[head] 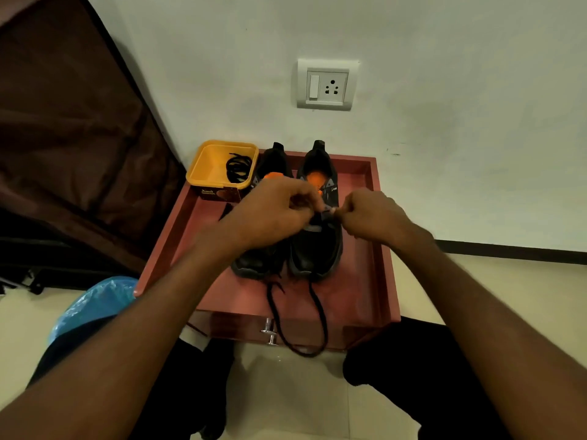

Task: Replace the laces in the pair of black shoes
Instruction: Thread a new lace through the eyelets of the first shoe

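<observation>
Two black shoes with orange insoles stand side by side, toes toward me, on a reddish-brown drawer unit (365,281). My left hand (270,214) covers the middle of the left shoe (254,262) and pinches the lace at the eyelets of the right shoe (317,249). From the other side, my right hand (371,217) pinches the same lace over the right shoe's tongue. A long black lace (320,312) hangs in a loop from the shoe's toe end over the drawer front. A yellow tub (209,160) at the back left holds another coiled black lace (238,168).
White wall behind with a switch and socket plate (325,84). Dark brown fabric (63,138) fills the left side. A blue plastic bag (95,306) lies at the drawer's left. My knees in black trousers (397,360) flank the drawer's metal handle (270,331).
</observation>
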Demonstrator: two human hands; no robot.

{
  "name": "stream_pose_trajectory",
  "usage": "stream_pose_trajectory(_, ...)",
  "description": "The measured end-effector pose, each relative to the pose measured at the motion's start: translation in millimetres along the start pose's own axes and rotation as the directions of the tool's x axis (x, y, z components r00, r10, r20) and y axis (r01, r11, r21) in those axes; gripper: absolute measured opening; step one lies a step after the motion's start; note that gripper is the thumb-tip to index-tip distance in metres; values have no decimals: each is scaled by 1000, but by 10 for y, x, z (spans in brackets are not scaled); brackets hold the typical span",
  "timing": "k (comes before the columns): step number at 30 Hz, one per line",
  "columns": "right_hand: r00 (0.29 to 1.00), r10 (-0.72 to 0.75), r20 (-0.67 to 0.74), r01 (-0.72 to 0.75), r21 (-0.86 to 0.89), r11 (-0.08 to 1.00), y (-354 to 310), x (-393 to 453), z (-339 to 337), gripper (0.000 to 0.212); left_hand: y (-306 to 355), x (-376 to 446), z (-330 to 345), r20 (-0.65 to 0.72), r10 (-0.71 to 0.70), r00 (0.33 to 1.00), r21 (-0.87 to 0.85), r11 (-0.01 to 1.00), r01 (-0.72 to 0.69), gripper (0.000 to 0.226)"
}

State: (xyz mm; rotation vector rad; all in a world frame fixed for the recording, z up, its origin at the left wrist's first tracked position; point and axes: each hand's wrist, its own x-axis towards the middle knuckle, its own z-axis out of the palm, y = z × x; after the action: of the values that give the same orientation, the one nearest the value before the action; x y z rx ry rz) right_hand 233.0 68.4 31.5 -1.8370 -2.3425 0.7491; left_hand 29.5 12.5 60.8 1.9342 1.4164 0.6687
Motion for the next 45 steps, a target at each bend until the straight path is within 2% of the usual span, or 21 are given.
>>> stream_pose_trajectory(1,997,38,-74,-36,32,999,-25,9,42,39,-116,57,48,-107,-34,994,164,985,51,24)
stream_pose_trajectory(2,995,57,-79,-51,76,996,-54,22,76,43,-207,105,96,-145,-88,985,279,952,126,22)
stream_pose_trajectory(4,997,75,4,-75,119,990,-142,25,129,45,-320,175,212,-131,-207,969,417,876,244,25)
stream_pose_trajectory(8,987,154,50,-159,127,979,-150,122,227,28,-354,196,483,-87,-291,953,561,776,288,28)
stream_pose_trajectory(11,955,232,184,-285,359,888,-163,120,159,9,-388,216,521,-160,-320,934,539,764,355,23)
stream_pose_trajectory(13,912,237,334,-388,517,763,-173,54,59,11,-356,225,416,-197,-362,911,383,827,412,36)
stream_pose_trajectory(15,911,172,375,-383,613,691,-173,5,-40,13,-211,205,226,-139,-385,912,-12,922,388,44)
stream_pose_trajectory(17,959,112,260,-273,738,617,-203,-50,-135,19,29,165,18,-76,-278,957,-435,873,219,41)
stream_pose_trajectory(19,997,61,49,-75,836,544,-299,-141,-257,27,272,120,-175,-132,-117,984,-646,764,5,30)
stream_pose_trajectory(22,972,-100,-211,233,849,474,-452,-317,-460,36,517,20,-411,-276,18,961,-706,675,-215,21)
stream_pose_trajectory(24,934,-178,-310,357,831,426,-537,-424,-573,36,589,-56,-511,-339,53,939,-711,639,-293,24)
stream_pose_trajectory(30,871,-192,-452,491,810,321,-743,-606,-744,31,674,-178,-593,-280,33,959,-911,306,-277,47)
stream_pose_trajectory(32,864,-188,-468,504,796,336,-737,-594,-749,31,665,-185,-613,-270,31,962,-928,258,-269,50)
stream_pose_trajectory(33,862,-192,-470,507,789,346,-729,-583,-742,32,655,-182,-617,-274,18,962,-925,270,-269,51)
stream_pose_trajectory(37,853,-218,-474,521,753,402,-697,-560,-688,30,569,-159,-614,-344,-26,939,-855,422,-301,44)
stream_pose_trajectory(38,847,-217,-485,529,733,428,-689,-555,-679,28,541,-151,-611,-366,-44,930,-816,496,-298,39)
stream_pose_trajectory(40,843,-191,-503,523,682,511,-668,-529,-658,23,431,-108,-593,-431,-108,896,-669,704,-237,28)
stream_pose_trajectory(42,888,-118,-445,418,672,611,-627,-481,-597,20,268,-88,-537,-529,-167,832,-348,937,-34,19)
stream_pose_trajectory(43,923,-56,-380,323,689,649,-595,-454,-562,20,164,-80,-488,-555,-182,812,-124,983,135,16)
stream_pose_trajectory(44,957,14,-291,210,722,659,-561,-431,-529,21,83,-84,-425,-548,-200,812,119,943,312,17)
stream_pose_trajectory(45,981,72,-178,96,779,619,-535,-413,-498,26,-7,-67,-341,-528,-206,824,325,847,420,23)
